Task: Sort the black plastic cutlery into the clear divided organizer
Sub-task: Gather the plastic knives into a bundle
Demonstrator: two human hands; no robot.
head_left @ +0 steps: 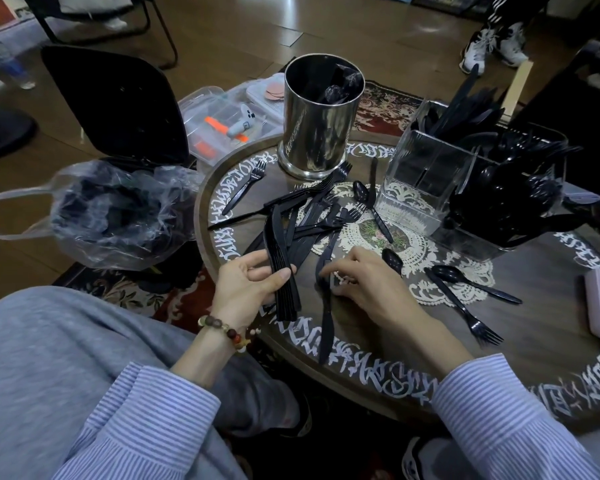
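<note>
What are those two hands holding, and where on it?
The left hand grips a bundle of black knives around the middle. The right hand pinches a single black knife near its blade end.

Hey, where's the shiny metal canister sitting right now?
In the head view the metal canister stands upright at the far edge of the round table, left of the clear organizer, just behind the pile of forks.

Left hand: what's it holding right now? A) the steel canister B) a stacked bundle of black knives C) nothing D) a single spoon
B: the left hand has thumb and fingers curled round a stacked bundle of black knives, while the steel canister stands untouched at the back of the table.
</note>
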